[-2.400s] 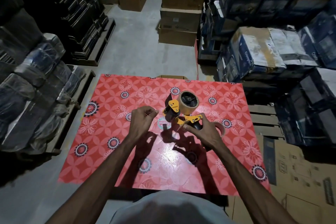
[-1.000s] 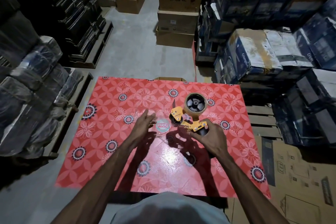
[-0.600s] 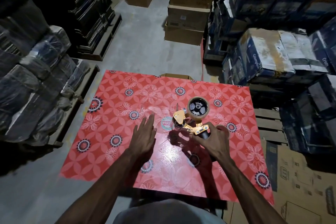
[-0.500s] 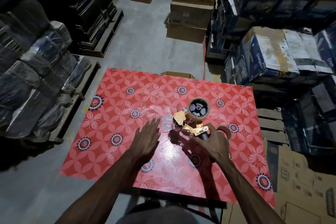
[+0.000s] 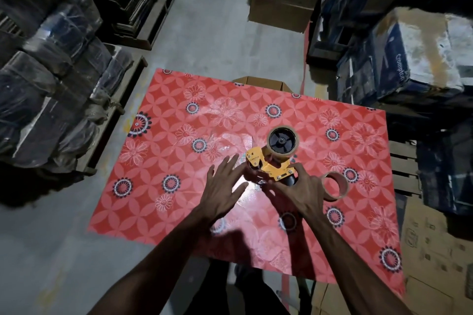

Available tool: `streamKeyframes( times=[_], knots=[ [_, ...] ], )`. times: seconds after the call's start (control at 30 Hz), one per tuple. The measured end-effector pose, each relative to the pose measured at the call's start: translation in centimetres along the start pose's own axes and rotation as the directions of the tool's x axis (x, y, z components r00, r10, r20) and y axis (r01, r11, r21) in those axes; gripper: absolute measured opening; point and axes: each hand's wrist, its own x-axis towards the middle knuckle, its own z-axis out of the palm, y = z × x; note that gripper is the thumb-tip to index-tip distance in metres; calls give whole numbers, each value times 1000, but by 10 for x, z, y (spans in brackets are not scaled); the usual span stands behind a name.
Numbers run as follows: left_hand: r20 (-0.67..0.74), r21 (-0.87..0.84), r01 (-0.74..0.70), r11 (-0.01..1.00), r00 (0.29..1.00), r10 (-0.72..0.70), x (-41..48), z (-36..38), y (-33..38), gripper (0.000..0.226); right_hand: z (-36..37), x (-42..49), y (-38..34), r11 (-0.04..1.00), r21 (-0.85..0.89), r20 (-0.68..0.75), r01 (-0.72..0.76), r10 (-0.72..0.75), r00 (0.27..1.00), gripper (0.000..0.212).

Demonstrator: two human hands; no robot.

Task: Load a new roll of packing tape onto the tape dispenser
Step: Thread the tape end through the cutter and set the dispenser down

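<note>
Red patterned oilcloth covers the table (image 5: pixel 179 115) that fills the middle of the frame, a glossy, slick surface on which a light tool could skid. Just below centre, the left hand (image 5: pixel 221 188) hovers with fingers splayed wide, gripping nothing, close beside the tool's left end. The right hand (image 5: pixel 300 194) is curled round the black handle of the orange tape dispenser (image 5: pixel 271 169), which sits right of centre. That rigid handle looks the soundest place to hold; the left end, where the cutter probably sits, is best avoided. A brown tape roll (image 5: pixel 284 157) is already seated on the black hub at the dispenser's upper end. It should be light and stiff at the core, its outer wraps sticky and easily creased. A second tape ring (image 5: pixel 337 197) lies loose on the cloth just right of the right hand
</note>
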Motion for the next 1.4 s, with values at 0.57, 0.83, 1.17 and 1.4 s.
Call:
streamKeyframes(
  times=[0.57, 0.83, 1.17, 1.4],
  knots=[
    [-133, -261, 99, 960, 982, -137, 21, -24, 16, 56, 4, 7, -2, 998, 51, -55, 33, -30, 998, 53],
    [-106, -225, 28, 974, 993, -53, 37, -34, 0, 35, 1, 15, 2, 989, 138, -38, 62, -57, 998, 62],
    [-92, -127, -38, 991, 995, 27, 34, -37, 11, 14, 2, 14, -5, 994, 78, 12, 71, -73, 997, 57],
    [-120, -290, 11, 957, 992, -48, 27, -23, 0, 25, 14, 19, -4, 986, 154, 4, 56, -57, 998, 62]
  ],
)
